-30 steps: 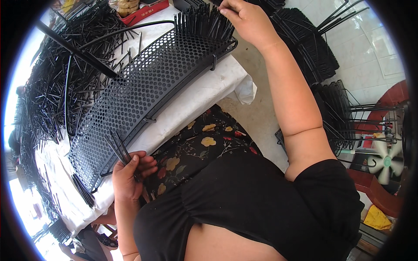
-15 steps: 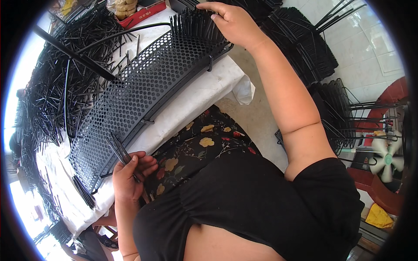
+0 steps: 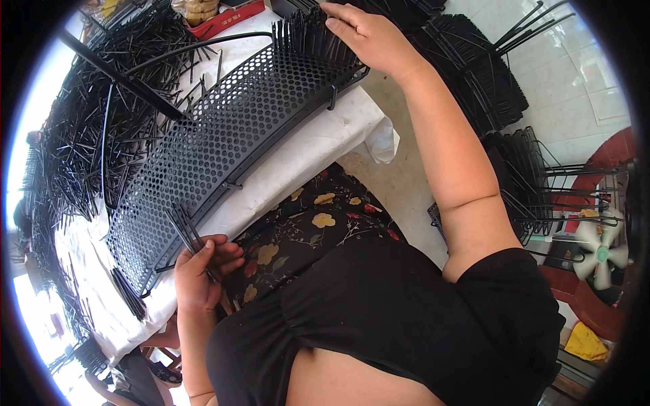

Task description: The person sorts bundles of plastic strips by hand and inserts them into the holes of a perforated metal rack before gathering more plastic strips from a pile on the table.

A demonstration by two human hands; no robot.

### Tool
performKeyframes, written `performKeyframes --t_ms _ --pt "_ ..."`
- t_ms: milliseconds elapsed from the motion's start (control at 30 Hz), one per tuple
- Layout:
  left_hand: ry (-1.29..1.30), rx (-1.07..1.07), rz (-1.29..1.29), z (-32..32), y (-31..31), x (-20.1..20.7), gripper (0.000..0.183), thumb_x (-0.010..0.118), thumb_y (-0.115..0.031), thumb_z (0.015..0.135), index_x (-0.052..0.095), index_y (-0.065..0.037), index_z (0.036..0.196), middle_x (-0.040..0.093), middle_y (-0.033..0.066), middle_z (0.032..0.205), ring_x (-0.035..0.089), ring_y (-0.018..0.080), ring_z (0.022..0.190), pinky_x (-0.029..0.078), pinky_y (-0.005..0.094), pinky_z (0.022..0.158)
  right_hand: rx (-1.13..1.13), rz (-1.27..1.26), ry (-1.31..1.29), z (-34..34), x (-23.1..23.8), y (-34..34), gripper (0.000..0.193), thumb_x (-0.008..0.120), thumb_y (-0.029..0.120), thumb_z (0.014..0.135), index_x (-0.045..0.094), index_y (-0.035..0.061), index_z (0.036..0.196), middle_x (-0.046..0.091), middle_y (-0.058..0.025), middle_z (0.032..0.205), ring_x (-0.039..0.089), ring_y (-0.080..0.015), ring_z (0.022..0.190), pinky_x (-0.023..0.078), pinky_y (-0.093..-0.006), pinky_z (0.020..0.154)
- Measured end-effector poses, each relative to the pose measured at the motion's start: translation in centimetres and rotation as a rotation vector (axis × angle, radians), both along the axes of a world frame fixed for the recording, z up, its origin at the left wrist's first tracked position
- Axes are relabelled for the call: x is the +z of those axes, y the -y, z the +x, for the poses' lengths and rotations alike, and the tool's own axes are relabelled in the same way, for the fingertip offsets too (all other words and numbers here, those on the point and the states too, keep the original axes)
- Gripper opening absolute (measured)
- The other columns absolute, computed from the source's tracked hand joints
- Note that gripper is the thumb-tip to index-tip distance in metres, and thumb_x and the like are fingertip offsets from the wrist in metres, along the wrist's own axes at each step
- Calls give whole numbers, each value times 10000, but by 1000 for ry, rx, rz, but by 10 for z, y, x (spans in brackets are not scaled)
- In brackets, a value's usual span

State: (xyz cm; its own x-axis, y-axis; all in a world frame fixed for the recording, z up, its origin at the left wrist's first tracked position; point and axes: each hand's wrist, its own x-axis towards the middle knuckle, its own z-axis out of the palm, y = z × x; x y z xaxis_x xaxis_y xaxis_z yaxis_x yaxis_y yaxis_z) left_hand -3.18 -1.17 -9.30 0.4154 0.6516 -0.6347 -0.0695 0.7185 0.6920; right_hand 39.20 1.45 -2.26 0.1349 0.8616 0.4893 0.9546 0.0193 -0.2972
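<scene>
A long curved black perforated panel [image 3: 223,115] lies across the white-covered table, full of round holes. At its far right end a dense row of thin black strips [image 3: 308,40] stands upright in the holes. My right hand [image 3: 376,40] is beside these strips, fingers stretched out and thumb apart, with its fingertips at their tops; whether they touch I cannot tell. My left hand [image 3: 200,274], close to the panel's near left end, is closed on several thin black strips [image 3: 183,227] that stick out past the thumb, its other fingers loosely curled.
A large heap of loose black strips [image 3: 88,128] covers the table's far left. Black rods [image 3: 122,78] rise from the panel. A red box [image 3: 227,19] stands at the back. Stacked black racks [image 3: 467,68] and a fan [image 3: 601,249] are to the right. Another person's leg shows lower left.
My right hand has shifted slightly right along the tops of the upright strips. The whole scene has moved a little in view. My left hand keeps its strips in the same place.
</scene>
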Motion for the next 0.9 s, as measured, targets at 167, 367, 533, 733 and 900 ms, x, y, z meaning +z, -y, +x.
performKeyframes --t_ms 167,367,533,733,900 --pt "-6 -25 11 2 0 -2 217 488 -101 962 574 74 1058 676 199 887 685 309 828 590 409 735 78 -63 -48 4 1 -7 395 495 215 969 528 14 1308 565 -196 1307 545 -324 1204 373 -422 1063" --pt "-75 34 12 8 4 4 247 486 -161 984 573 45 1089 662 157 830 671 260 754 577 364 656 15 6 -43 -6 -5 -16 407 507 235 966 535 15 1308 542 -181 1345 487 -356 1270 334 -470 1093" --pt "-58 -30 66 8 2 13 319 460 -284 1014 529 -13 1169 466 24 644 380 86 467 286 217 397 -50 9 151 -13 -3 -13 394 526 266 959 595 -7 1235 558 -183 1327 449 -382 1303 330 -455 1099" --pt "-20 17 71 10 0 8 240 457 -249 1016 543 -32 1070 526 35 703 418 86 497 315 209 419 -155 76 -151 -16 -7 -7 368 519 256 961 631 -19 1178 578 -191 1297 459 -380 1296 356 -425 1081" --pt "-3 101 85 14 1 8 231 460 -243 1016 554 -42 1079 556 43 724 451 94 528 336 217 427 -102 91 -64 -12 -9 -12 386 497 273 969 623 -21 1186 570 -190 1308 457 -389 1295 349 -438 1082"
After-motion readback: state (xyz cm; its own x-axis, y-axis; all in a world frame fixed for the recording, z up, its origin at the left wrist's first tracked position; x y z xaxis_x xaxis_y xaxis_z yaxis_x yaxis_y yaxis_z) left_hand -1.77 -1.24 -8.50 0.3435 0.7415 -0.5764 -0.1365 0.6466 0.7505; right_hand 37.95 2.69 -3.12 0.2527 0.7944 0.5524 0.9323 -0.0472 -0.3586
